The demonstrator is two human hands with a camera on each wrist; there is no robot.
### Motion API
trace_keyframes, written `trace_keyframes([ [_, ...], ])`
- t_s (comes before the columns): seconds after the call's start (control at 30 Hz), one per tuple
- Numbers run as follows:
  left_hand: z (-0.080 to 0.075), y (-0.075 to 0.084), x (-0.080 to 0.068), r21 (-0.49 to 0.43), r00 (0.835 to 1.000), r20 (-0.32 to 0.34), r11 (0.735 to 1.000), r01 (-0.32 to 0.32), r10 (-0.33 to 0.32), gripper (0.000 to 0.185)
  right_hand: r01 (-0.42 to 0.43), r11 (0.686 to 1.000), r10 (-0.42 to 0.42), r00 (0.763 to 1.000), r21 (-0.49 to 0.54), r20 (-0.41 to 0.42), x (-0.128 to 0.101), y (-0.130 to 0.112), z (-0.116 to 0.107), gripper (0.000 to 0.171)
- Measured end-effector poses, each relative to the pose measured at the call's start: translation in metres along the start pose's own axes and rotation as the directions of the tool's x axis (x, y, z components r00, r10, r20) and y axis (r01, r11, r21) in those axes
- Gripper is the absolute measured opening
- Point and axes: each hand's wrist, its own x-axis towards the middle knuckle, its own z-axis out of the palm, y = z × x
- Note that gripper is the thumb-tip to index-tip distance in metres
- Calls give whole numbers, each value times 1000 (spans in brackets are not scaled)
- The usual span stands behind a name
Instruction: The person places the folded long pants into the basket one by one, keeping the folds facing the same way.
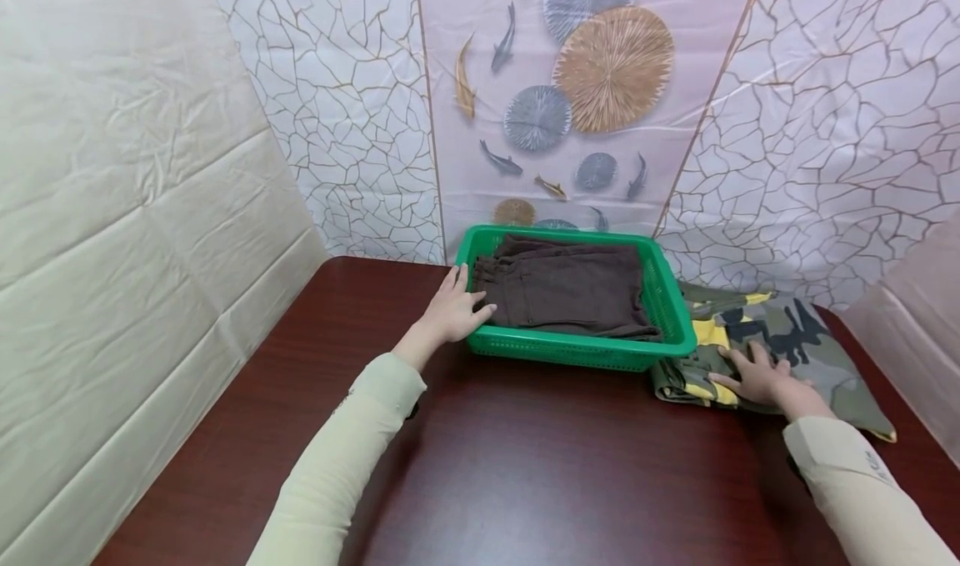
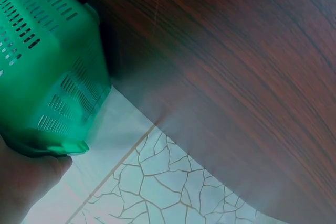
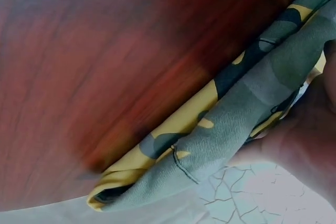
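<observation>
Resting on the near left corner of the green basket (image 1: 667, 312), the left hand (image 1: 456, 309) lies with its fingers mostly straight, thumb over the rim, not squeezing. The right hand (image 1: 757, 374) lies flat and open on the folded camouflage clothes (image 1: 795, 337), which sit on the table just right of the basket. Brown pants (image 1: 570, 287) are already folded inside the basket. So one piece looks put away, and I think the camouflage piece is left to go. The dark wooden table (image 1: 525, 458) stands against papered walls.
</observation>
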Motion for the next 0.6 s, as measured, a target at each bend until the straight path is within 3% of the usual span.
trace_keyframes([
  [0.33,2,-3,-2,5,1000,3,1000,1,-1,54,-9,1000,9,1000,-7,12,-24,-8,23,98],
  [0.6,2,-6,-2,3,1000,7,1000,7,-7,53,-12,999,14,999,-38,49,-37,-15,28,99],
])
